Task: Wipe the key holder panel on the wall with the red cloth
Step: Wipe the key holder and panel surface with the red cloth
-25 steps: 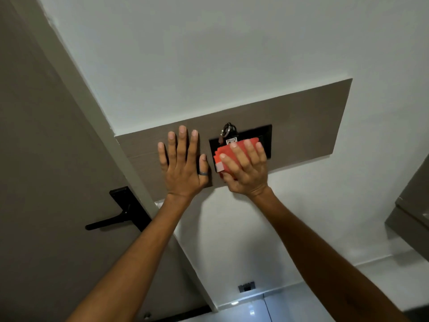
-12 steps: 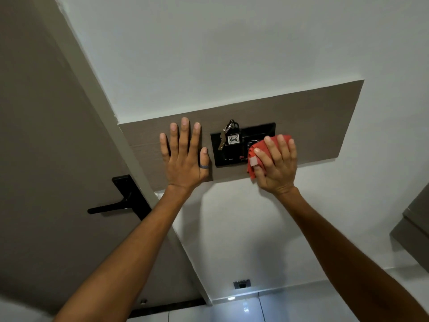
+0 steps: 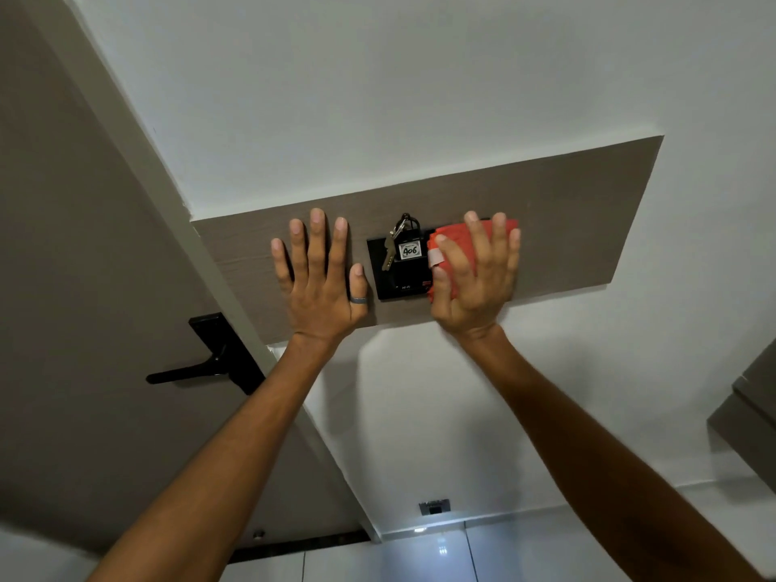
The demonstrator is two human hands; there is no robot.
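A brown wooden key holder panel (image 3: 588, 228) is fixed across the white wall. At its middle sits a black key card holder (image 3: 388, 283) with keys and a tag marked 406 (image 3: 409, 249) hanging in it. My right hand (image 3: 474, 283) presses the folded red cloth (image 3: 447, 239) flat against the right part of the black holder and the panel, fingers spread over it. My left hand (image 3: 321, 283) lies flat and open on the panel just left of the black holder, with a ring on the thumb.
A brown door with a black lever handle (image 3: 201, 365) stands to the left, next to the white door frame (image 3: 176, 182). A small wall socket (image 3: 434, 507) sits low above the shiny tiled floor. A brown cabinet edge (image 3: 751, 409) juts in at the right.
My right hand slid the red cloth from over the black holder's left part to its right end, uncovering the keys and tag. My left hand stayed flat on the panel.
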